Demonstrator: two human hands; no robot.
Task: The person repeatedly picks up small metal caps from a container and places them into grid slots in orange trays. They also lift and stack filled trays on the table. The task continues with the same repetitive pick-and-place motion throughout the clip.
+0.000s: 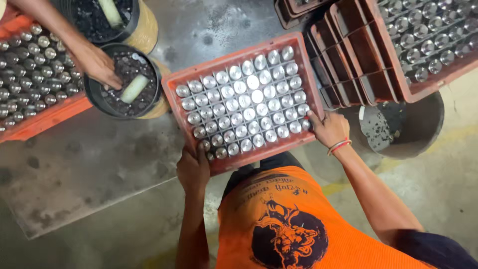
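A: Where's the crate?

B: I see the red crate (242, 102) of silver cylinders on the bench (89, 164), right of the black bucket (124, 82). Left hand (193, 169) and right hand (328, 128) clasp its near corners.

A: Step?

B: Positioning it, I judge; shifting needs even pull.

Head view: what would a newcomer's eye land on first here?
The red crate at centre, packed with rows of shiny metal cylinders, stands out first; the left hand grips its near corner and the right hand its right edge. At upper left, another person's hand reaches into a black bucket of dark granules holding a pale scoop.
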